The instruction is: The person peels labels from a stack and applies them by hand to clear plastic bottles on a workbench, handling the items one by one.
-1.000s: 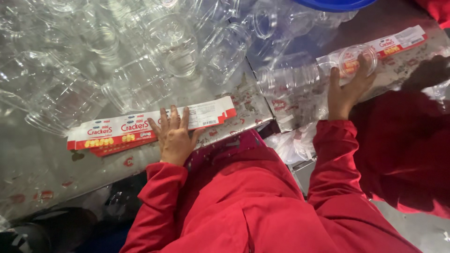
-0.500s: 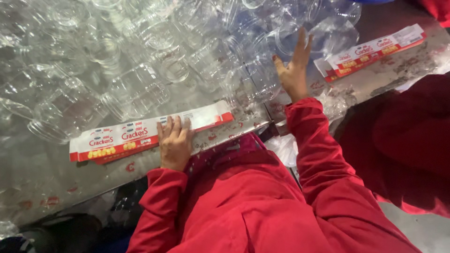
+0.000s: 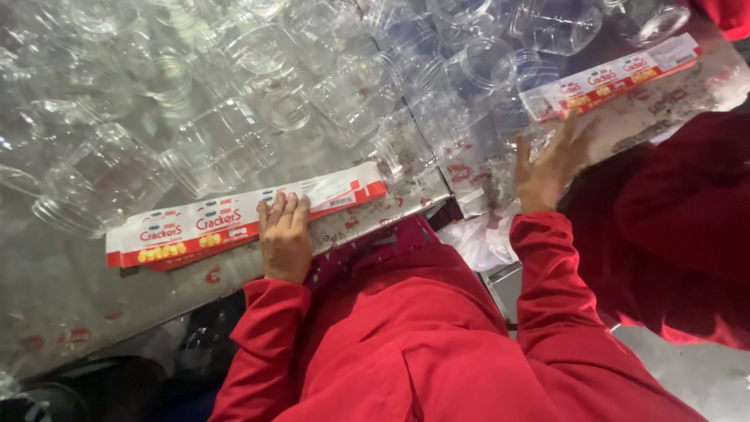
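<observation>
Palms down: left hand (image 3: 285, 234) lies flat, pinning the flattened cracker carton (image 3: 234, 219) as a barrier before clear plastic jars (image 3: 234, 117); right hand (image 3: 551, 168), fingers spread, holds nothing.

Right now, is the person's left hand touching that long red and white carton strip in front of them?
Touching. The head view shows the left hand lying flat with its fingers pressed on top of the red and white carton strip, no gap between them.
</observation>
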